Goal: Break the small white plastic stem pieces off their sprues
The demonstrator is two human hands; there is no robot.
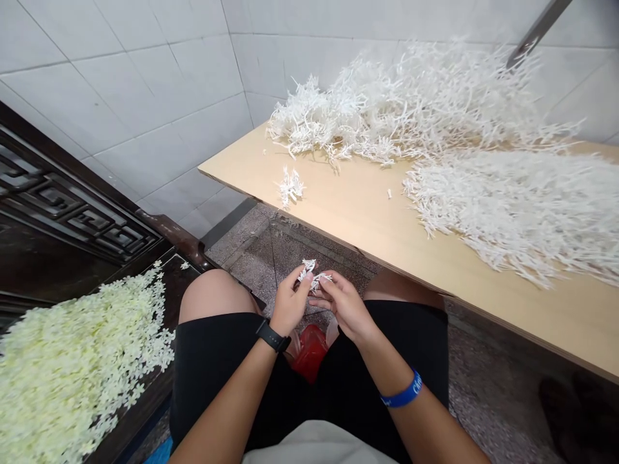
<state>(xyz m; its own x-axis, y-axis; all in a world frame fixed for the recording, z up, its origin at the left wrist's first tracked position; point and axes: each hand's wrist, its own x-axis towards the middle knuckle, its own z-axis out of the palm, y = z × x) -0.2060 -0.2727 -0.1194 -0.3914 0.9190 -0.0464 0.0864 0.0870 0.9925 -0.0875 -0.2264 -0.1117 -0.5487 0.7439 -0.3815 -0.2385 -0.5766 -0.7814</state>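
Observation:
Between my knees, my left hand is closed on a small white branched plastic sprig, its thin prongs sticking out past the thumb. Close beside it, my right hand pinches another white branched piece between thumb and fingers. The two pieces meet or overlap; whether they are joined I cannot tell. Ahead on the wooden board lies a small clump of the same white sprigs.
Large heaps of white sprigs and finer white strands cover much of the board. Pale yellow-green artificial blossoms are piled on a dark carved wooden seat at left. Red object between my legs; tiled walls behind.

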